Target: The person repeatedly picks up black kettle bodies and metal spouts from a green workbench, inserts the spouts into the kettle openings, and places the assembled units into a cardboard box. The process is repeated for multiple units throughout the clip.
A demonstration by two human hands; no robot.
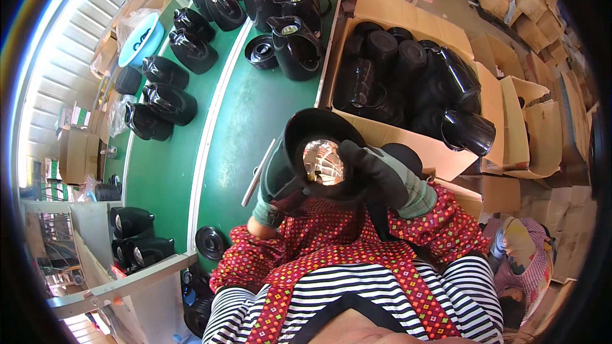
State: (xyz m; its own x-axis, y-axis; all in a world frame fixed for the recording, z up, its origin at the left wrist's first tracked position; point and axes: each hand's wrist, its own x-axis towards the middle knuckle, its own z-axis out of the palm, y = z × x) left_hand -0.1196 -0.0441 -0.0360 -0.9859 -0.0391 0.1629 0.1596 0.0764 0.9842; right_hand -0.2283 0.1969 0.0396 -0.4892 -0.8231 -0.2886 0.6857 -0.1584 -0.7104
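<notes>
Jug (319,125) and gloves meet just in front of red patterned sleeves (440,223), its open mouth turned up toward the camera. The right hand (386,175), in a dark-palmed glove, curls its fingers over the right side of the rim, pinching the wall there; the left hand (280,200), gloved too, sits against the lower left side, but its fingers are mostly hidden, so I cannot tell how tightly they close. The shell is probably stiff, fairly light plastic, slick where glossy. The lining (324,162) could be glass and easily cracked, so the outer wall, cupped by both palms, seems the safest hold. Black and round-mouthed, the jug shows a coppery, mirror-bright gleam deep inside. Beyond, to the right, a cardboard box (395,137) holds black containers (408,57); on the green table (233,127) stand more glossy jugs (296,48).
</notes>
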